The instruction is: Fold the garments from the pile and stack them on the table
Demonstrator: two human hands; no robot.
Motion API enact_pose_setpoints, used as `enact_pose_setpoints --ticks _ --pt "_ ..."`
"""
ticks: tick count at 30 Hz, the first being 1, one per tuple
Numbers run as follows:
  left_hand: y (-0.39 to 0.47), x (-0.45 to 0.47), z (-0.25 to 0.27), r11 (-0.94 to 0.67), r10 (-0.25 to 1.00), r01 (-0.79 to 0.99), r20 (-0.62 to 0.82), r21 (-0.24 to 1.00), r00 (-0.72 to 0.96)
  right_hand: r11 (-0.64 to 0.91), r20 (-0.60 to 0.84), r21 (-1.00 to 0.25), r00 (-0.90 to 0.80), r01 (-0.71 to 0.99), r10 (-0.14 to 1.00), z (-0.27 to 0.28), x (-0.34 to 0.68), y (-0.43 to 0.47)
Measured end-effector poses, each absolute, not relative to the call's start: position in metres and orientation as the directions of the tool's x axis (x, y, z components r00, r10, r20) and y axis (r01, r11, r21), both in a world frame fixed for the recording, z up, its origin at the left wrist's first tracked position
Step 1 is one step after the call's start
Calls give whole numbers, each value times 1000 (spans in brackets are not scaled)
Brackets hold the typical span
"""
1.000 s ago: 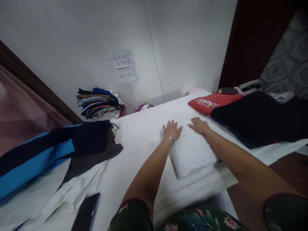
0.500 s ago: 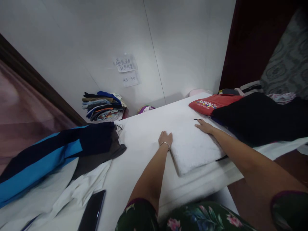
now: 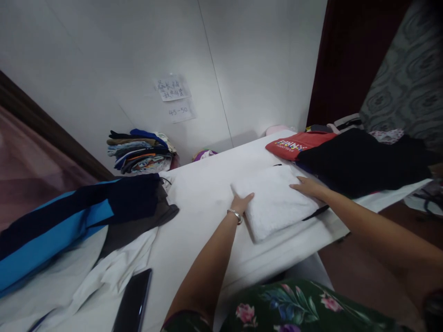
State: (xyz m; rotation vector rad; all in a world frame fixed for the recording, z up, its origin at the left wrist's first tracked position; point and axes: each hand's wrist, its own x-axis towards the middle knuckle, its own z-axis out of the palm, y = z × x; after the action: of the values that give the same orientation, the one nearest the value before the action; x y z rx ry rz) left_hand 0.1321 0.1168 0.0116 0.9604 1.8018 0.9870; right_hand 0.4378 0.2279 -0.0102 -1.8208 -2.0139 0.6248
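White folded cloth (image 3: 277, 207), one piece, lying flat on the white table (image 3: 197, 196) between both hands, near the table's front edge. Outline: roughly four-sided, corners rounded, several layers thick by the look of its side. Surface: matt, faintly napped, perhaps fleece or plush; I cannot settle which at this range.

Handling, by my estimate: light, soft, limp, not fragile and not slippery; layers liable to slide apart if only the top one is held. I would take hold low on the two opposite sides, fingers beneath, thumbs above.

Left hand (image 3: 241, 203): at the left side, thumb stretched over the top face, apart from the rest; other fingers go out of my sight at the edge, so I cannot tell whether they pinch. Silvery bracelet (image 3: 235, 214) on that wrist.

Right hand (image 3: 309, 186): at the right side, thumb and forefinger parted, thumb on the cloth; remaining fingers hidden from me, grip uncertain.

Adjoining materials: dark strip (image 3: 315, 213) showing under the near right edge; red garment (image 3: 299, 144) with raised-looking lettering; black garment (image 3: 360, 161), slack, overlapping the red; smooth, glossy phone (image 3: 133, 299), rectangular, front left.
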Motion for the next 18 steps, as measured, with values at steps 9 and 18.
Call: enact_pose_setpoints --ticks 9,18 --pt "128 83 53 152 830 110 -67 982 -554 221 170 -719 -141 659 975 31 367 231" --pt "110 55 24 340 743 341 -28 876 -669 208 3 -449 -231 869 973 8 318 231"
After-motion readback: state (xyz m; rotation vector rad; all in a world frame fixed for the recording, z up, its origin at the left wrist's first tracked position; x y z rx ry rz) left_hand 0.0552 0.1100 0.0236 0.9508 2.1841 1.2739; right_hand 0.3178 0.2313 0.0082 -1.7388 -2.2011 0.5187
